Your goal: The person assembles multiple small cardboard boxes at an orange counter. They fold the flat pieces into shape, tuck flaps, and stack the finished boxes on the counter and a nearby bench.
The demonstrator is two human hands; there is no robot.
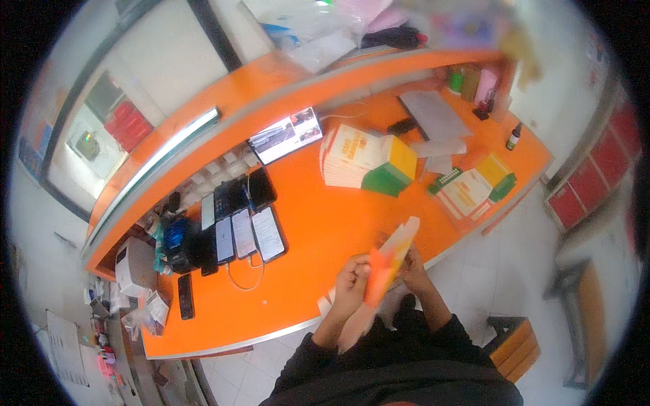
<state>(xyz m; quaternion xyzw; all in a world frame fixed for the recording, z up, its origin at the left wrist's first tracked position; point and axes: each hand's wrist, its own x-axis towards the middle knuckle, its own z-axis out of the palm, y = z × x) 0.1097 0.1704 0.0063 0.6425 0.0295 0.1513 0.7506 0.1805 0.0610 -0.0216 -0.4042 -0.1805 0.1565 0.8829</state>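
My left hand pinches a thin orange, yellow and cream cardboard piece by its left side. The piece stands tilted in front of my body at the near edge of the orange desk, slightly blurred. On its other side, my right hand is closed on it, with the fingertips partly hidden behind it. Beyond my hands lies a fanned stack of cream printed cards, against a yellow and green box. Farther right rests another cream, yellow and green printed carton.
Several phones lie on the orange desk at the left, some with cables. A lit screen leans by the raised counter. A dark dropper bottle and a grey laptop-like slab are at the back right. A wooden stool stands right.
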